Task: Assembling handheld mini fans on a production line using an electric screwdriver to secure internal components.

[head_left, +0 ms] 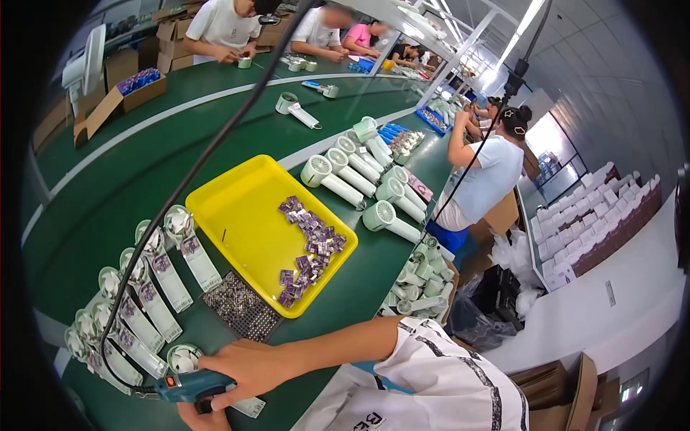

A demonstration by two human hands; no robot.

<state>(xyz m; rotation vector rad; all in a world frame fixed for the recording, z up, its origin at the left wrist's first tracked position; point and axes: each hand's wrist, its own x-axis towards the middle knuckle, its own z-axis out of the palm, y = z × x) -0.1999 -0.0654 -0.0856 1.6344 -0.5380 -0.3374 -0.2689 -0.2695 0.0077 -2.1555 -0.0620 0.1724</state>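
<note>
My right hand [248,366] is wrapped round a teal electric screwdriver [188,386] with a black cord. Under it lies a handheld fan shell [185,358], open at its round head; its white handle [249,407] shows past my fingers. My left hand [205,418] is closed at this shell's handle, low in the picture, its fingers mostly hidden by the screwdriver. Beside it runs a row of similar open fan shells [151,305] with small purple circuit boards in their handles. A perforated tray of small metal screws [242,305] sits just beyond my right hand.
A yellow tray [223,190] holds purple circuit boards [313,241]. Past it, assembled pale fans [338,179] lie on the green table [194,133]. A box of fan parts [424,280] stands at right. The black cord [215,144] crosses the view. Co-workers [489,161] work nearby.
</note>
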